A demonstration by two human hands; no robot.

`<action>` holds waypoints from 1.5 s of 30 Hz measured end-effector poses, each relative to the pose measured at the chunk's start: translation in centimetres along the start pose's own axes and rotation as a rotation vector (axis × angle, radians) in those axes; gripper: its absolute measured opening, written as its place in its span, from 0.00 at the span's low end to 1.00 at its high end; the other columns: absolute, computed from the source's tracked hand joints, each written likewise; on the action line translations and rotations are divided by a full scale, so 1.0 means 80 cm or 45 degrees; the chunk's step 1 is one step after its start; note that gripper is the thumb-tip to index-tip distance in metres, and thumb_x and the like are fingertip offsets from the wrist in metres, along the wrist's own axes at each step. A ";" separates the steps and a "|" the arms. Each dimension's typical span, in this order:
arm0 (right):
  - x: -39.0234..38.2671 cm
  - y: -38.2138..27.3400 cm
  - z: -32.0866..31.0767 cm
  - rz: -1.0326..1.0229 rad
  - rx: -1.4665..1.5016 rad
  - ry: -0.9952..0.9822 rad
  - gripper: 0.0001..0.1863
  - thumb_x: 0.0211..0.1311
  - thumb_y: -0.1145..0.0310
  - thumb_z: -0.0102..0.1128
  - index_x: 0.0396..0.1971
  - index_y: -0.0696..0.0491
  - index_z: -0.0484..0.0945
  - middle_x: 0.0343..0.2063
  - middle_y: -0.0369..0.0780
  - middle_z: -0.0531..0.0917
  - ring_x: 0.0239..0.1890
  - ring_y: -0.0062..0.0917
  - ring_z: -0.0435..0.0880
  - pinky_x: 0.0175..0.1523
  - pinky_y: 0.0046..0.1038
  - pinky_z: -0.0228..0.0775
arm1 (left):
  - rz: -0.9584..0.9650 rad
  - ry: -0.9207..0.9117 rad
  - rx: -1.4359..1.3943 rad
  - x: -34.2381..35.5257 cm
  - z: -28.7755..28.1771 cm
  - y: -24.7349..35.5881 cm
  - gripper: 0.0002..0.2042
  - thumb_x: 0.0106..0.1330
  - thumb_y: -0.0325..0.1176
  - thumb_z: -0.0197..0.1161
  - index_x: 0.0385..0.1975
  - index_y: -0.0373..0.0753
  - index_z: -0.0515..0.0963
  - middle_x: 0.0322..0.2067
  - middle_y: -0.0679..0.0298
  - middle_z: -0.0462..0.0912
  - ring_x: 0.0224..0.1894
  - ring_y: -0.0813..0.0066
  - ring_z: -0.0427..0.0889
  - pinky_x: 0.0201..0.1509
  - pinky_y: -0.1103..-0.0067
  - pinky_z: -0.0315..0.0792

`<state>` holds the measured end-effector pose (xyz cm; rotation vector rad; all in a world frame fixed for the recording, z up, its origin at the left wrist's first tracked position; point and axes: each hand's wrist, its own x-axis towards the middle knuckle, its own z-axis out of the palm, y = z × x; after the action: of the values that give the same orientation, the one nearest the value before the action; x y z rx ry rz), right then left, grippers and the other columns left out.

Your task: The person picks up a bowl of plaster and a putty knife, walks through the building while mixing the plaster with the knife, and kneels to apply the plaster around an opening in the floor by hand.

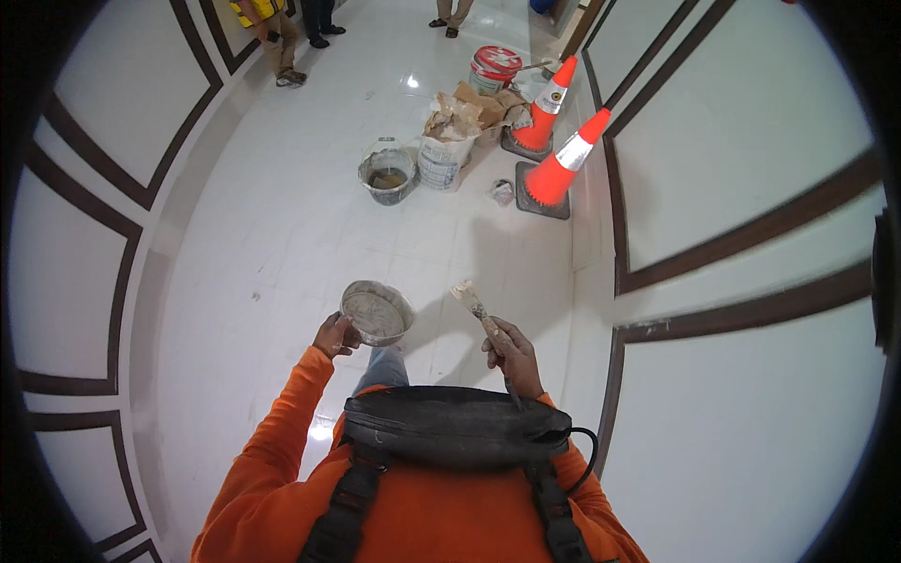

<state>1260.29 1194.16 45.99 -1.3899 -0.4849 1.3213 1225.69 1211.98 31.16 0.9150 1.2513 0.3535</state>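
Observation:
My left hand (335, 336) grips the rim of a shallow round pan (376, 314), grey and crusted with dried plaster. The pan is tilted so that its inside faces up toward me. In my right hand (515, 356) is a putty knife (481, 313), its blade end pointing up and away, coated with pale plaster. My fingers wrap round its handle. The knife and the pan are apart, held in front of my body above the floor.
Ahead stand a grey bucket (387, 172), a white sack (444, 161) with torn brown paper, a red-lidded pail (495, 68) and two orange cones (560, 167) along the right wall. A crumpled bag (502, 192) lies nearby. People (272, 38) stand at the far left.

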 end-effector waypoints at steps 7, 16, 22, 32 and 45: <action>0.381 -0.157 -0.018 0.117 0.190 0.221 0.23 0.71 0.63 0.54 0.59 0.61 0.71 0.31 0.38 0.78 0.25 0.15 0.72 0.29 0.18 0.66 | -0.205 -0.111 -0.166 0.400 -0.010 0.191 0.20 0.65 0.47 0.53 0.51 0.43 0.67 0.32 0.59 0.81 0.21 0.70 0.80 0.18 0.72 0.73; 0.788 -0.326 -0.103 0.223 0.254 0.273 0.28 0.69 0.58 0.57 0.62 0.61 0.67 0.34 0.40 0.79 0.25 0.17 0.75 0.30 0.21 0.72 | -0.412 -0.013 0.182 0.797 0.128 0.542 0.25 0.64 0.43 0.54 0.59 0.46 0.57 0.28 0.60 0.78 0.17 0.71 0.76 0.17 0.70 0.70; 1.108 -0.371 -0.195 0.400 0.122 0.076 0.22 0.71 0.62 0.55 0.58 0.60 0.71 0.32 0.37 0.79 0.26 0.17 0.73 0.31 0.20 0.67 | -0.517 0.155 0.077 1.004 0.174 0.623 0.31 0.69 0.41 0.55 0.69 0.47 0.51 0.31 0.56 0.80 0.21 0.68 0.79 0.18 0.70 0.74; 1.563 -0.193 -0.419 0.196 -0.933 0.135 0.11 0.61 0.67 0.60 0.37 0.57 0.71 0.27 0.41 0.78 0.29 0.25 0.79 0.33 0.30 0.73 | -0.557 0.045 0.653 1.325 0.297 0.519 0.33 0.67 0.32 0.52 0.72 0.46 0.49 0.58 0.47 0.74 0.52 0.48 0.79 0.46 0.59 0.78; 1.861 0.066 -0.581 -0.060 -1.555 0.078 0.24 0.61 0.55 0.59 0.49 0.59 0.78 0.46 0.56 0.81 0.49 0.52 0.79 0.54 0.46 0.69 | -0.338 -0.388 1.465 1.661 0.344 0.385 0.24 0.71 0.34 0.47 0.67 0.42 0.64 0.67 0.49 0.65 0.67 0.59 0.68 0.70 0.69 0.63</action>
<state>1342.88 1300.31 -33.20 -2.3432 -1.4073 0.9004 1300.61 1310.76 -32.03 1.6497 1.2287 -0.7894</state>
